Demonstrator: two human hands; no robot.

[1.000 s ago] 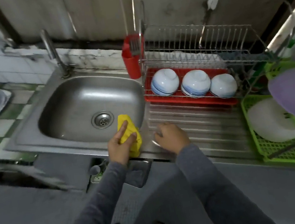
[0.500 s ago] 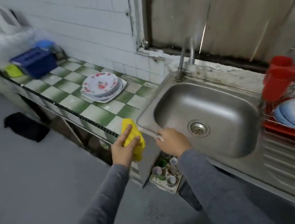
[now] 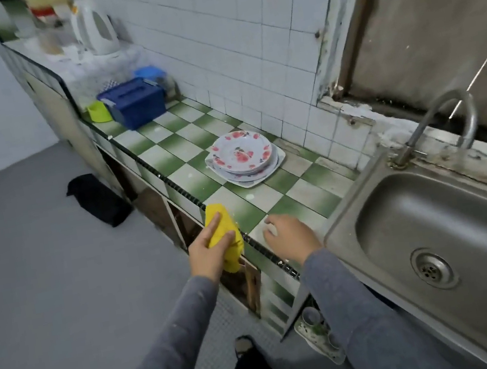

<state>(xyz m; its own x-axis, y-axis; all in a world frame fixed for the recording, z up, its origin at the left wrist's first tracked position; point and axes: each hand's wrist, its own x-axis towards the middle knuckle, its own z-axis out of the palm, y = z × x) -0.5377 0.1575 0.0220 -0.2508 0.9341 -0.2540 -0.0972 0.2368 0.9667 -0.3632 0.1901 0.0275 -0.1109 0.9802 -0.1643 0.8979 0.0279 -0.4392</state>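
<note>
My left hand (image 3: 208, 257) grips a bunched yellow cloth (image 3: 224, 232) at the front edge of the green-and-white checkered counter (image 3: 184, 149). My right hand (image 3: 288, 236) hovers just over the counter's front tiles, left of the steel sink (image 3: 439, 234). Its fingers are curled round a small pale thing (image 3: 271, 229) that I cannot identify. A stack of flowered plates (image 3: 241, 153) sits on a square plate further back on the counter.
A blue box (image 3: 137, 104), a green cup (image 3: 99, 112) and a white kettle (image 3: 96, 28) stand at the counter's far end. The curved tap (image 3: 451, 118) rises behind the sink. A dark bag (image 3: 98, 198) lies on the grey floor.
My view and both hands have moved left, from the sink's draining board past the basin to the tiled counter. The yellow cloth stays in my left hand.
</note>
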